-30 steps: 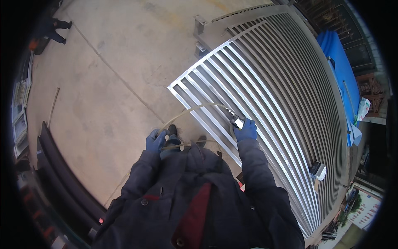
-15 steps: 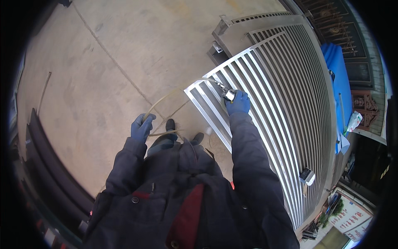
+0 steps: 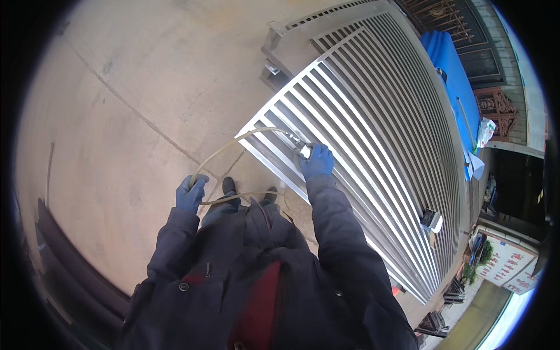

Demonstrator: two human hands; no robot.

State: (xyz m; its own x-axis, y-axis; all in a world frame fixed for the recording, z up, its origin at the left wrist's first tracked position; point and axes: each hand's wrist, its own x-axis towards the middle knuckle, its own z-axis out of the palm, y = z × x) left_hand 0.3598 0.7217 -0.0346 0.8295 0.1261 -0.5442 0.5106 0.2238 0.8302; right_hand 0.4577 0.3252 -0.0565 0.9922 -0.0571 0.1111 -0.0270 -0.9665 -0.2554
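Both gloved hands grip one pale hose (image 3: 233, 143): the right hand (image 3: 318, 162) clasps its metal nozzle (image 3: 303, 150) over the slatted gate (image 3: 373, 134) (lying flat), the left hand (image 3: 190, 193) closed around the slack, lower-left.

Head view: even, diffuse daylight, moderately bright; no single source discernible. Shadows soft and faint on the concrete floor (image 3: 128, 87). The pale metal grille (image 3: 373, 146) reads brightest, its bars near overexposure but without hard glare. The dark jacket (image 3: 256, 280) is underexposed, with little fold detail. Strong fisheye distortion: straight bars bow toward the rim, and a black vignette rings the frame. Centre reasonably sharp; right edge soft, small objects there unresolved.
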